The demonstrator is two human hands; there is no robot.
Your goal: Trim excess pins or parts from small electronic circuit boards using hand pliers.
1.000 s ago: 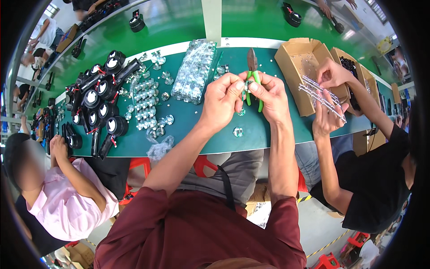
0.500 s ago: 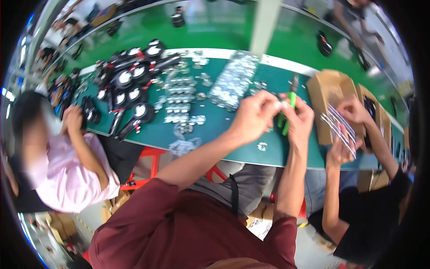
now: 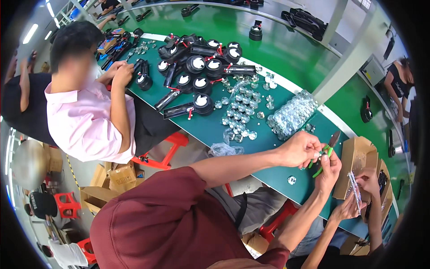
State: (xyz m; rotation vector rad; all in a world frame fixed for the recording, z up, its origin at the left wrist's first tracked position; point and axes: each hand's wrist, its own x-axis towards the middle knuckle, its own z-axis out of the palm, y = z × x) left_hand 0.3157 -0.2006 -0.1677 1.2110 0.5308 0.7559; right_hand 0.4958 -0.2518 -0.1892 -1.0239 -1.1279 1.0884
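both hands meet over the near edge of the green bench. the right hand is closed around the green handles of a pair of pliers, whose dark nose points up and away from the person, past the fingers. the left hand sits just beside it on the left, its grip pinched together at the fingertips right against the pliers; whatever small piece it pinches is too tiny to make out. a single clear round part lies on the bench just below the two hands, apart from both. farther left, a spread of similar clear parts and a heap of them in a clear bag lie well away from the hands. beyond these stand black round units. to the right, an open cardboard box rests by the pliers, where another person's hands hold a clear strip. a co-worker in a pink shirt sits at the left.
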